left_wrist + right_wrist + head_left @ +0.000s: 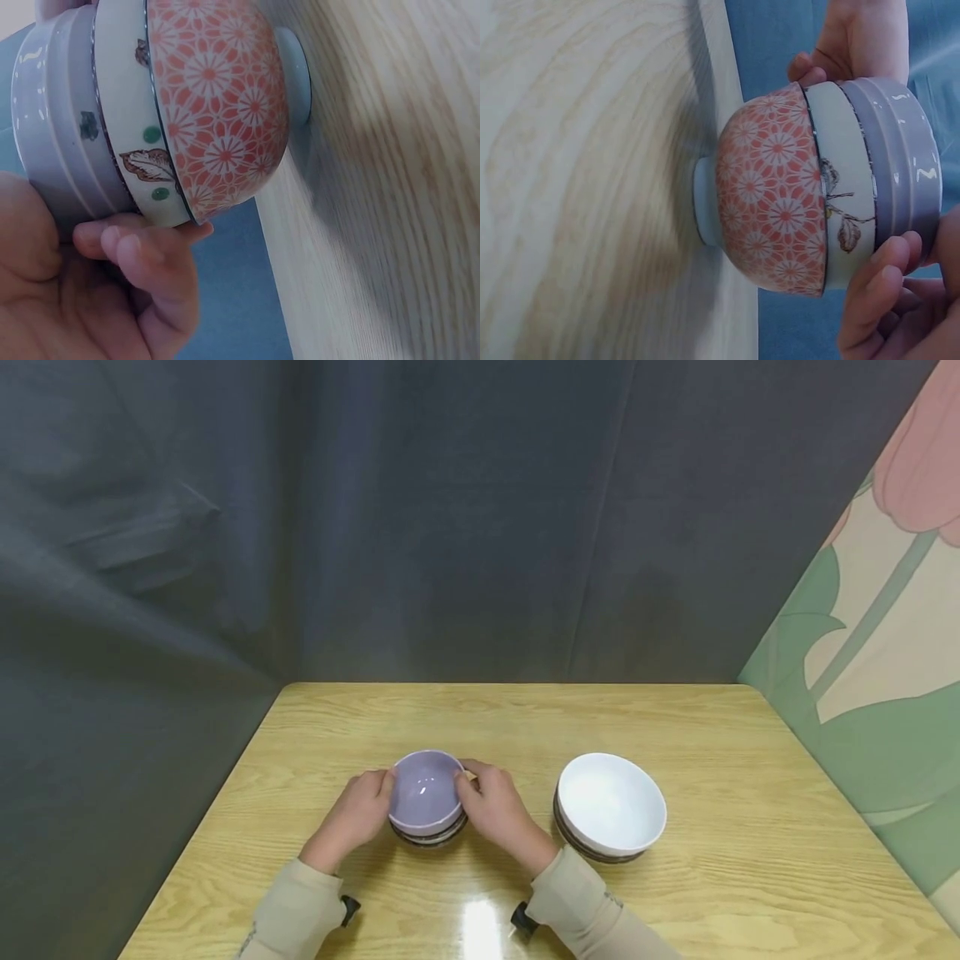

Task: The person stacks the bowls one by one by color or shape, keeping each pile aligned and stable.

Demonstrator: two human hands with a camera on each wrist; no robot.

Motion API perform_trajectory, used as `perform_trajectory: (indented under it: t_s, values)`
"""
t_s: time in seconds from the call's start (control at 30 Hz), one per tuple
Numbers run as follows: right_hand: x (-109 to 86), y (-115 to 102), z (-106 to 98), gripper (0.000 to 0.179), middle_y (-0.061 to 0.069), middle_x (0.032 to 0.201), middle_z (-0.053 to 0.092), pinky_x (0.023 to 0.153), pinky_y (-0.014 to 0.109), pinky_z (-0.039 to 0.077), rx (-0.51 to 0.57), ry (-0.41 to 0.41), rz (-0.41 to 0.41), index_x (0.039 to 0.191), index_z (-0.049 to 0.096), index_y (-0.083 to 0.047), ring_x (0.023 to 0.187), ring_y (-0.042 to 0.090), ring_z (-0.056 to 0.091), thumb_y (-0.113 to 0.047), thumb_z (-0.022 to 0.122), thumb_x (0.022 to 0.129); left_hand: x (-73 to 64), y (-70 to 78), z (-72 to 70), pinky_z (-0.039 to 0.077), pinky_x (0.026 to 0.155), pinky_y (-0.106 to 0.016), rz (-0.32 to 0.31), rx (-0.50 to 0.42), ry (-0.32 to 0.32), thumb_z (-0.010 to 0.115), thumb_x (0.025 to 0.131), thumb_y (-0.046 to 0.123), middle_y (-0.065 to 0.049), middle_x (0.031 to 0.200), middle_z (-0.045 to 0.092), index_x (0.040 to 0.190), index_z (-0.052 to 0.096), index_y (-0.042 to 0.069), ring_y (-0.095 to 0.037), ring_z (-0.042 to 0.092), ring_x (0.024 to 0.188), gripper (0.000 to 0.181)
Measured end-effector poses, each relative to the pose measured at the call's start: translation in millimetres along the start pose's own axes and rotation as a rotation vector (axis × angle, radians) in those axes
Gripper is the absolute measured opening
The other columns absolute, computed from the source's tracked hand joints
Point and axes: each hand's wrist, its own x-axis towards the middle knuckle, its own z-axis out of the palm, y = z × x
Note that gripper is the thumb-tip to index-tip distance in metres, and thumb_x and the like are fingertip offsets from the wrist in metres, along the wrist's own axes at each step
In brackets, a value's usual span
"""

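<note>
A lilac bowl (426,787) sits at the top of a nested stack left of the table's middle. My left hand (358,810) grips its left side and my right hand (497,806) its right side, thumbs near the rim and fingers below. In the right wrist view a cream bowl (840,150) with leaf drawings shows under the lilac one. Lowest is a red bowl (772,195) with white flower patterns, its pale foot close over the wooden table. The left wrist view shows curled fingers (150,259) at the lilac bowl's lower side, reaching the cream bowl's edge.
To the right of my right hand, a wide white bowl (612,803) is stacked on a dark-edged one (573,839). The wooden table (720,893) ends at a dark curtain (480,527) behind. A flower-patterned panel (885,693) borders the right side.
</note>
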Motion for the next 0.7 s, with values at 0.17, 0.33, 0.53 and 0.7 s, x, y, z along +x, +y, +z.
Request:
perform_trajectory:
  t_s: [0.17, 0.33, 0.53, 0.7]
  values:
    - [1.0, -0.8, -3.6, 0.034, 0.011, 0.082, 0.072, 0.047, 0.026, 0.049, -0.031, -0.018, 0.008, 0.126, 0.066, 0.002, 0.057, 0.008, 0.058, -0.016, 0.051, 0.101, 0.7, 0.7, 2.1, 0.055, 0.076, -0.043, -0.004, -0.01, -0.002, 0.035, 0.108, 0.018, -0.021, 0.101, 0.071, 0.111, 0.068, -0.011, -0.023, 0.064, 0.084, 0.044]
    - [0.7, -2.1, -6.0, 0.035, 0.011, 0.084, 0.072, 0.049, 0.026, 0.049, -0.048, -0.019, 0.028, 0.128, 0.066, 0.001, 0.06, 0.009, 0.058, -0.017, 0.051, 0.101, 2.4, 1.5, 3.1, 0.055, 0.076, -0.043, -0.002, -0.029, 0.0, 0.035, 0.108, 0.018, -0.021, 0.101, 0.071, 0.111, 0.068, -0.011, -0.023, 0.064, 0.086, 0.044]
    - [2.9, -0.5, -9.1, 0.036, 0.016, 0.098, 0.073, 0.053, 0.026, 0.051, -0.06, -0.045, 0.034, 0.13, 0.064, 0.0, 0.066, 0.01, 0.061, -0.018, 0.05, 0.102, 3.2, 2.7, 4.2, 0.052, 0.071, -0.04, -0.009, -0.024, 0.011, 0.036, 0.108, 0.018, -0.014, 0.087, 0.068, 0.102, 0.07, -0.007, -0.021, 0.058, 0.077, 0.043]
    - [1.7, -3.2, -12.1, 0.043, 0.013, 0.088, 0.07, 0.054, 0.028, 0.049, -0.086, -0.052, 0.052, 0.136, 0.057, 0.002, 0.062, 0.011, 0.056, -0.024, 0.049, 0.104, 1.8, 2.1, 3.2, 0.055, 0.085, -0.048, -0.014, 0.007, -0.009, 0.035, 0.109, 0.025, -0.019, 0.105, 0.071, 0.112, 0.069, -0.007, -0.027, 0.067, 0.095, 0.047]
